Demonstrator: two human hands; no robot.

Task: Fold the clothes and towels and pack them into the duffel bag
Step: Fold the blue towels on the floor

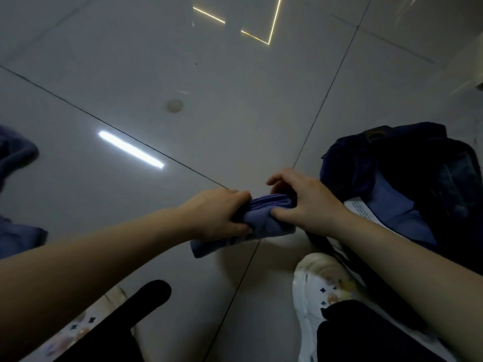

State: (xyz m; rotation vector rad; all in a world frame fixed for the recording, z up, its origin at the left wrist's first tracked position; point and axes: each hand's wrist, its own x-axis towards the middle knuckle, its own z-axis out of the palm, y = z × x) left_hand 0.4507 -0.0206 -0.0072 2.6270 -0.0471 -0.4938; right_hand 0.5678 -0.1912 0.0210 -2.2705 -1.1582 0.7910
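- The left hand (219,214) and right hand (305,202) both gripped a folded blue cloth (261,220), fingers curled round its ends.
- The cloth hung above the floor (183,61), just beside the open duffel bag (366,158).

A small blue-violet cloth (261,220) is bunched into a compact folded bundle, held above the floor just left of the duffel bag (397,184), with a loose corner hanging down from its lower left end. The duffel bag is dark navy, lying open on the floor, its mouth turned toward the cloth; a folded blue garment (400,215) lies inside it, beside a white printed label. Well to the left of the duffel bag, more blue-grey fabric (15,158) lies crumpled at the picture's edge, only partly visible.
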